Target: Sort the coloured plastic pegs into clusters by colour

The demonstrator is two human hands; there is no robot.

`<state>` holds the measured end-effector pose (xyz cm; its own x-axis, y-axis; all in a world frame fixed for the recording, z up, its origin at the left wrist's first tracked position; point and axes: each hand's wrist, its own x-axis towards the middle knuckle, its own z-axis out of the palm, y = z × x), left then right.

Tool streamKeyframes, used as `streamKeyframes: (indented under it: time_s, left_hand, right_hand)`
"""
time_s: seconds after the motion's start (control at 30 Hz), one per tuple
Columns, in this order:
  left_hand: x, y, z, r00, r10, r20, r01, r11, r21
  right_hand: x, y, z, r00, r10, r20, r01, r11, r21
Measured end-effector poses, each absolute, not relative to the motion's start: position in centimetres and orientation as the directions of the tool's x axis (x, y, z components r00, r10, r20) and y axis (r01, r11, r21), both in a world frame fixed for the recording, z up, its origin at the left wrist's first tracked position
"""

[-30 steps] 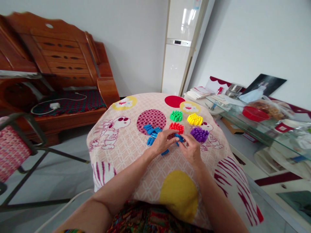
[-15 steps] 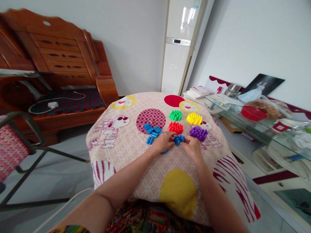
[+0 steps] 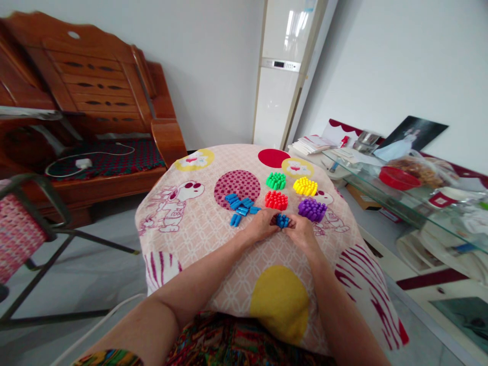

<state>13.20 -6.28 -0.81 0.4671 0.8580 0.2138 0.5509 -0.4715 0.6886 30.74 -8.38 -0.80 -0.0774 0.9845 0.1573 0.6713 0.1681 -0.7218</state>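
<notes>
My left hand (image 3: 264, 224) and my right hand (image 3: 300, 230) close in from either side on a cluster of small blue plastic pegs (image 3: 282, 220), which stands upright on the table. The fingertips of both hands press round the cluster and partly hide it. Left of my left hand lie loose blue pegs (image 3: 241, 206), several of them on their sides. Just behind the cluster are upright red pegs (image 3: 276, 200). Purple pegs (image 3: 311, 209) stand in a bunch beyond my right hand. Farther back are a green bunch (image 3: 275, 180) and a yellow bunch (image 3: 305, 186).
A patterned cloth (image 3: 213, 274) covers the round table. To the right is a glass-topped cabinet (image 3: 412, 195) with a red bowl (image 3: 398, 178) and papers. A wooden bench (image 3: 99, 96) and a metal-framed chair (image 3: 34, 218) stand on the left.
The blue pegs between my hands were tilted and now stand upright in a tighter cluster. My left hand has shifted slightly toward me. A blue peg beneath it no longer shows.
</notes>
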Motion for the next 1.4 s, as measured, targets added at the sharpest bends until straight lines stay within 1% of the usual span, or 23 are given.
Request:
streamKeyframes:
  time_s: [0.1, 0.2, 0.3, 0.37, 0.43, 0.53, 0.57, 0.63, 0.7, 0.73, 0.8, 0.93, 1.0, 1.07, 1.13, 1.17, 1.2, 1.27, 1.33, 1.4]
  left_hand:
    - [13.5, -6.2, -1.0, 0.476, 0.85, 0.225, 0.529, -0.481, 0.699]
    - [13.4, -6.1, -1.3, 0.468, 0.851, 0.238, 0.508, -0.48, 0.716]
    - [12.4, -5.5, -1.2, 0.409, 0.866, 0.287, 0.518, -0.479, 0.708]
    - [10.8, -4.8, -0.8, 0.325, 0.879, 0.347, 0.579, -0.476, 0.662]
    - [8.6, -3.8, -0.3, 0.206, 0.891, 0.405, 0.68, -0.428, 0.595]
    - [5.0, -2.4, 0.2, -0.019, 0.898, 0.439, 0.835, -0.228, 0.501]
    - [3.9, -2.1, 0.2, -0.06, 0.906, 0.419, 0.864, -0.163, 0.476]
    - [2.2, -1.5, 0.0, -0.083, 0.945, 0.318, 0.9, -0.066, 0.432]
    - [1.1, -1.2, -0.3, -0.054, 0.973, 0.223, 0.911, -0.043, 0.409]
    - [0.7, -1.1, -0.5, -0.041, 0.979, 0.2, 0.906, -0.048, 0.42]
    - [0.2, -1.0, -0.7, -0.044, 0.98, 0.194, 0.873, -0.057, 0.485]
    - [0.1, -1.3, -0.3, -0.094, 0.972, 0.217, 0.729, -0.081, 0.68]
    - [0.7, -1.7, 0.1, -0.05, 0.974, 0.222, 0.589, -0.151, 0.794]
    - [1.8, -2.2, 0.4, 0.057, 0.977, 0.205, 0.394, -0.211, 0.894]
    - [3.4, -2.8, 0.5, 0.191, 0.962, 0.194, 0.235, -0.237, 0.943]
    - [4.2, -3.0, 0.4, 0.253, 0.948, 0.194, 0.195, -0.246, 0.949]
    - [5.1, -3.3, 0.3, 0.301, 0.933, 0.198, 0.18, -0.26, 0.949]
    - [6.8, -3.6, 0.0, 0.374, 0.906, 0.2, 0.204, -0.291, 0.935]
    - [8.3, -3.8, -0.4, 0.418, 0.886, 0.199, 0.277, -0.333, 0.901]
    - [9.6, -3.9, -0.7, 0.444, 0.869, 0.217, 0.372, -0.4, 0.838]
  right_hand:
    - [30.8, -8.3, -0.9, -0.071, 0.983, 0.171, 0.696, 0.172, -0.697]
    - [31.1, -8.3, -1.0, -0.086, 0.984, 0.156, 0.697, 0.172, -0.696]
    - [31.4, -8.2, -1.4, -0.077, 0.984, 0.158, 0.69, 0.167, -0.704]
    - [31.7, -8.1, -1.7, -0.05, 0.985, 0.163, 0.692, 0.152, -0.706]
    - [31.8, -8.0, -2.1, -0.01, 0.986, 0.168, 0.691, 0.128, -0.711]
    - [31.9, -7.8, -2.4, 0.039, 0.984, 0.173, 0.687, 0.099, -0.72]
    - [31.8, -7.8, -2.5, 0.044, 0.984, 0.173, 0.685, 0.096, -0.722]
    - [31.8, -7.8, -2.5, 0.04, 0.985, 0.169, 0.683, 0.096, -0.724]
    - [31.7, -7.8, -2.5, 0.038, 0.985, 0.168, 0.68, 0.098, -0.727]
    - [31.7, -7.8, -2.4, 0.038, 0.985, 0.169, 0.677, 0.099, -0.729]
    - [31.7, -7.8, -2.4, 0.037, 0.984, 0.176, 0.671, 0.106, -0.734]
    - [31.7, -7.8, -2.4, 0.039, 0.984, 0.175, 0.662, 0.105, -0.742]
    - [31.7, -7.8, -2.4, 0.046, 0.986, 0.159, 0.666, 0.089, -0.741]
    - [31.6, -7.9, -2.3, 0.046, 0.988, 0.147, 0.671, 0.078, -0.737]
    - [31.6, -7.9, -2.3, 0.044, 0.989, 0.142, 0.675, 0.075, -0.734]
    - [31.6, -7.9, -2.3, 0.042, 0.989, 0.141, 0.677, 0.076, -0.732]
    - [31.6, -7.9, -2.3, 0.04, 0.989, 0.14, 0.679, 0.076, -0.73]
    - [31.6, -7.9, -2.2, 0.038, 0.989, 0.141, 0.682, 0.078, -0.727]
    - [31.6, -8.0, -2.2, 0.034, 0.989, 0.145, 0.684, 0.083, -0.725]
    - [31.5, -8.0, -2.1, 0.029, 0.988, 0.154, 0.687, 0.092, -0.72]
